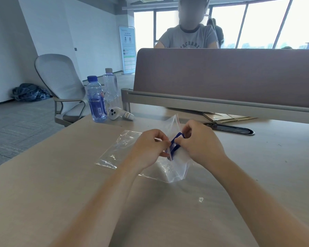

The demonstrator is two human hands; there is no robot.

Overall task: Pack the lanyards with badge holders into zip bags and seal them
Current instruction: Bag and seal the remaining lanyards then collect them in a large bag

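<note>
Blue lanyard [175, 142] is floppy, bag [168, 172] slick; our left fingers [164, 143] pinch its rim, right fingers [182, 141] pinch the lanyard.

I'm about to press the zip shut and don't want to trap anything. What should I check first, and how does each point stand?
1. Mouth of zip bag held open by left hand: ok.
2. Whole lanyard inside: not ok, blue loop sticks out at right hand.
3. The badge holder inside: cannot tell.
4. Zip track clear of strap: not ok.
5. Second, spare bag lying beside left hand: ok.
</note>
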